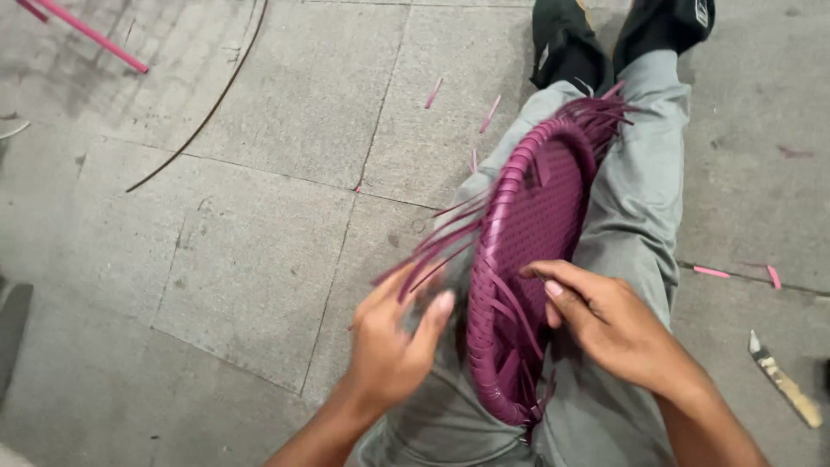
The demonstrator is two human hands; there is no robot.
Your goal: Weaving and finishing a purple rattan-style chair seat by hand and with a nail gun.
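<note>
A purple woven tray (pixel 536 216) with a wrapped rim stands on edge along my grey-trousered legs. Loose purple strips (pixel 432 251) stick out from its left side and from its far end. My left hand (pixel 393 346) sits at the rim's left, fingers curled around several of those loose strips. My right hand (pixel 605 324) rests on the inner side of the tray, fingertips pinching a thin strip near the rim. Black shoes (pixel 566 43) show at the top.
A grey concrete slab floor lies all around. Pink strip offcuts (pixel 711 271) are scattered on it. A knife with a pale handle (pixel 782 380) lies at the right. A pink rod (pixel 91 35) and a thin dark wire (pixel 207 108) lie top left.
</note>
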